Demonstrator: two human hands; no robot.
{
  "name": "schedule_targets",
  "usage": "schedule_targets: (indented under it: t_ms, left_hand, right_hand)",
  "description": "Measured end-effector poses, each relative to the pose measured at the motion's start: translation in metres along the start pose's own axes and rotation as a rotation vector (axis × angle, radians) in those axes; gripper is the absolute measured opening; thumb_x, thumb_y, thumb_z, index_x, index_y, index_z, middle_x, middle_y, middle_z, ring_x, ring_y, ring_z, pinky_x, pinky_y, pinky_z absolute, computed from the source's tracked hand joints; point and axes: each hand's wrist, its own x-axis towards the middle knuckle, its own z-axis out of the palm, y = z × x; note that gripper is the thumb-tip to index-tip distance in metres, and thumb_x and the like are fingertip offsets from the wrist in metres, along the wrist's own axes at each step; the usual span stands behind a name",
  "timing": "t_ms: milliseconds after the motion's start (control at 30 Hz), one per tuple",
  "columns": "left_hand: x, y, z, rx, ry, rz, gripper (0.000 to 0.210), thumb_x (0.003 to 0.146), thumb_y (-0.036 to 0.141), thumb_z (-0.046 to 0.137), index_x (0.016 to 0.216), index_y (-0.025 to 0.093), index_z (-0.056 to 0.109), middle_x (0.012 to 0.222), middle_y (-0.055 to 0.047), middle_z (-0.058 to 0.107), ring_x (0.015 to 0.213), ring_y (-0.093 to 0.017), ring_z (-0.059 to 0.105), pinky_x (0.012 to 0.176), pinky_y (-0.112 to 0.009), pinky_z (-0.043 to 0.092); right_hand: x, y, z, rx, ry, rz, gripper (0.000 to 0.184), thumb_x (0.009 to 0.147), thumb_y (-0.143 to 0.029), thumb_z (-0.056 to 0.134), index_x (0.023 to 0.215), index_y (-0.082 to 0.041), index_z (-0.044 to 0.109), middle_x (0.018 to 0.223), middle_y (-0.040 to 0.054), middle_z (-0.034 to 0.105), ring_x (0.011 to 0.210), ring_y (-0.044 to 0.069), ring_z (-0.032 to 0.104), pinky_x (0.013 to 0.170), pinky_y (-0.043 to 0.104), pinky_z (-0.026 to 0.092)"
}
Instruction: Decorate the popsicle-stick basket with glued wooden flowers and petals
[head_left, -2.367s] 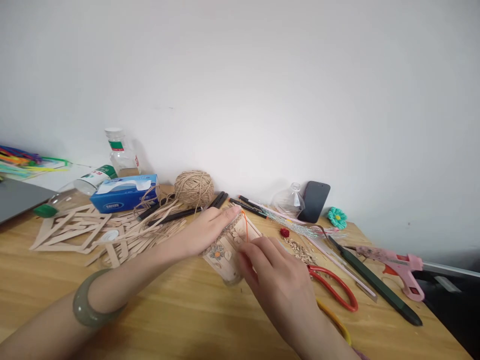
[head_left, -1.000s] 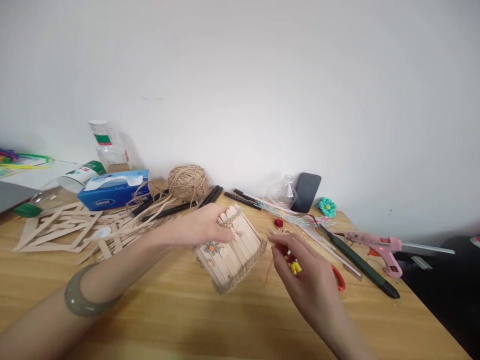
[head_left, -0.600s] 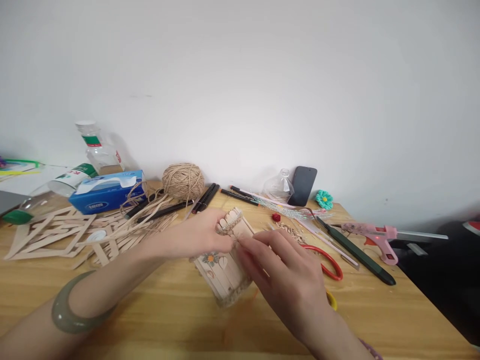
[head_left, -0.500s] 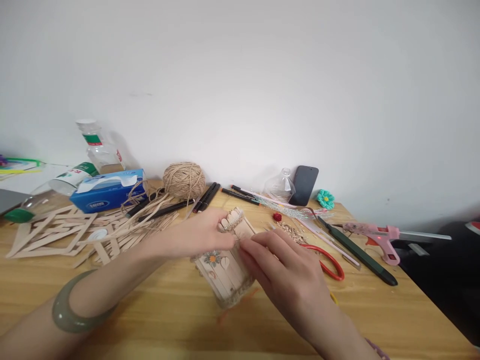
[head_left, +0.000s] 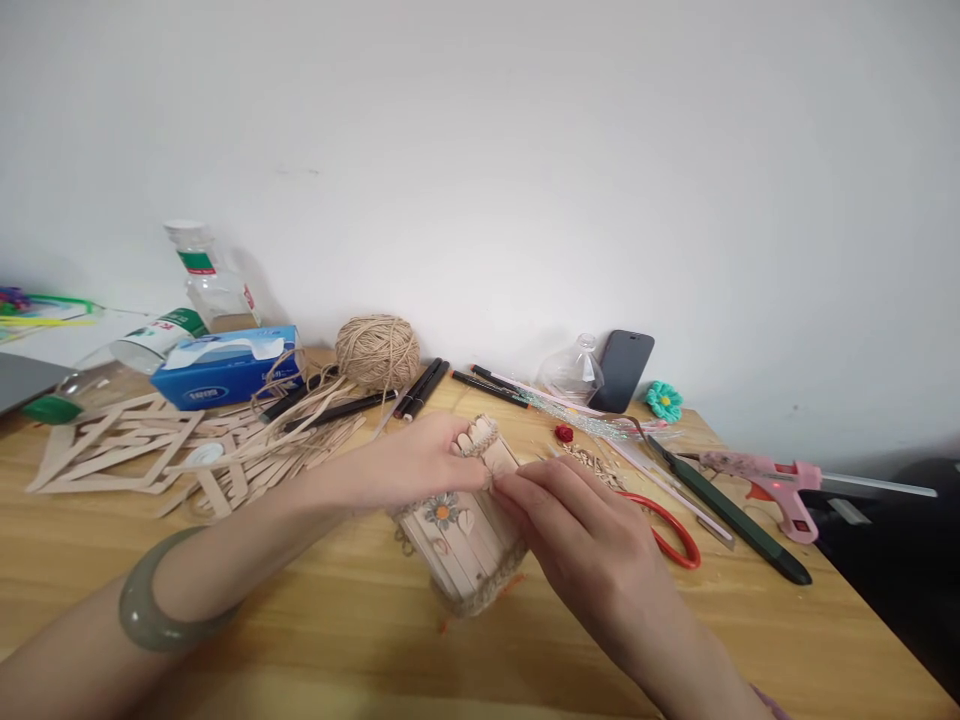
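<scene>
A small popsicle-stick box (head_left: 463, 548) is tilted in front of me, trimmed with twine at its top and bottom edges. A grey flower with an orange centre (head_left: 442, 511) and small wooden hearts decorate its face. Wrapped over its upper left side is my left hand (head_left: 420, 462), closed on the box. My right hand (head_left: 577, 515) is closed in a pinch against the face's upper right. Whatever lies between those fingertips is hidden. The left fingertips nearly meet the right ones.
Behind are a twine ball (head_left: 377, 352), black markers (head_left: 421, 390), a blue tissue pack (head_left: 229, 370) and loose popsicle sticks (head_left: 127, 445). To the right lie red-handled scissors (head_left: 679, 535), a pink glue gun (head_left: 787, 490), a dark green tool (head_left: 739, 520), a phone (head_left: 625, 370) and a red rose (head_left: 564, 433).
The whole view has shifted slightly, so things on the table sit further right. Both hands keep nearly the same grip on the box, whose lower face shows a little more.
</scene>
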Motion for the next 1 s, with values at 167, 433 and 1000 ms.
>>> schedule_targets:
  t_ms: [167, 433, 1000]
  left_hand:
    - [0.000, 0.000, 0.000, -0.029, -0.018, 0.012, 0.008, 0.068, 0.022, 0.048, 0.071, 0.017, 0.053, 0.067, 0.004, 0.051, 0.061, -0.011, 0.047, 0.050, -0.020, 0.037]
    - [0.000, -0.001, 0.001, -0.073, -0.034, 0.011, 0.007, 0.068, 0.021, 0.049, 0.072, 0.018, 0.054, 0.068, 0.005, 0.052, 0.062, -0.012, 0.048, 0.052, -0.021, 0.037]
    - [0.007, -0.016, 0.004, -0.345, 0.111, -0.249, 0.016, 0.062, 0.023, 0.060, 0.076, 0.018, 0.054, 0.067, 0.005, 0.054, 0.062, -0.012, 0.053, 0.052, -0.022, 0.039]
  right_hand:
    - [-0.002, 0.000, 0.001, 0.008, -0.001, -0.003, 0.016, 0.090, -0.008, 0.045, 0.101, -0.009, 0.057, 0.084, 0.0096, 0.060, 0.075, 0.018, 0.051, 0.061, 0.028, 0.044]
    - [-0.002, 0.002, 0.002, 0.007, -0.017, 0.022, 0.019, 0.092, -0.009, 0.041, 0.102, -0.011, 0.057, 0.086, 0.0092, 0.060, 0.077, 0.018, 0.052, 0.063, 0.028, 0.044]
    - [0.012, 0.010, 0.014, 0.091, -0.038, 0.222, 0.019, 0.091, -0.014, 0.044, 0.082, -0.014, 0.060, 0.077, 0.0074, 0.059, 0.069, 0.018, 0.056, 0.062, 0.029, 0.046]
